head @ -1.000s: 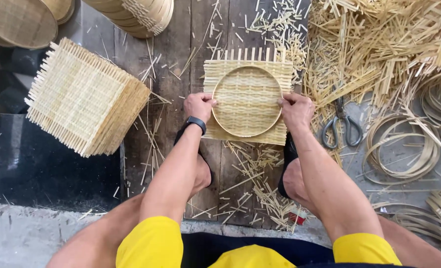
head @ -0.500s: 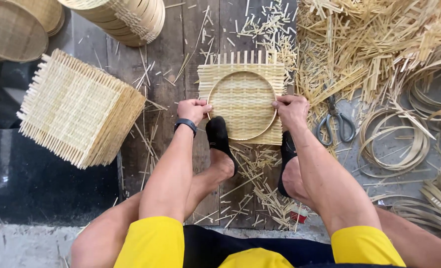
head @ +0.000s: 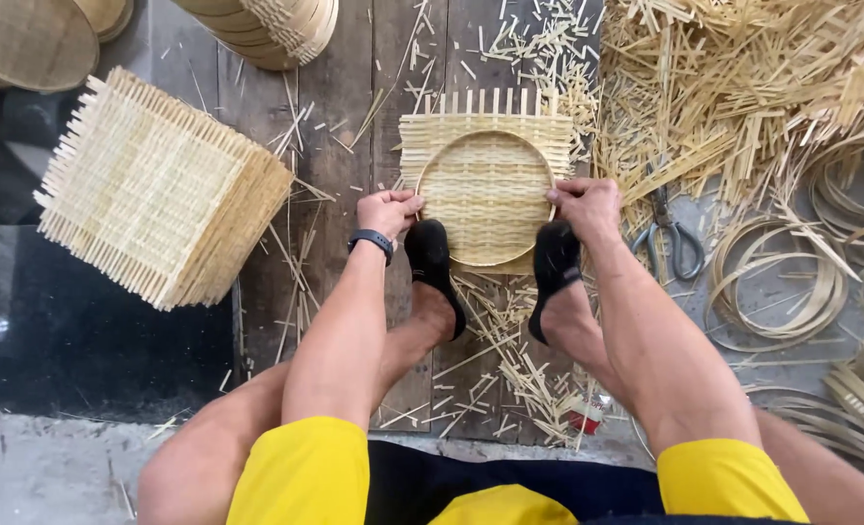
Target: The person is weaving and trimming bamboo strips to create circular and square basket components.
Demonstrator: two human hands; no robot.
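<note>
Two hands: left hand and right hand, fingers gripping one hoop on one mat; one scissors near.

Weathered wooden floor planks strewn with bamboo offcuts, dark slab at left.

A basket-weaving workshop: stacked woven bamboo mats, loose bamboo strips, coiled hoops and scissors crowd the plank floor.

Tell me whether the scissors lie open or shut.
Shut, as far as it shows: the scissors lie flat on the floor right of the right hand, handle loops side by side; straw covers the blade tips.
</note>
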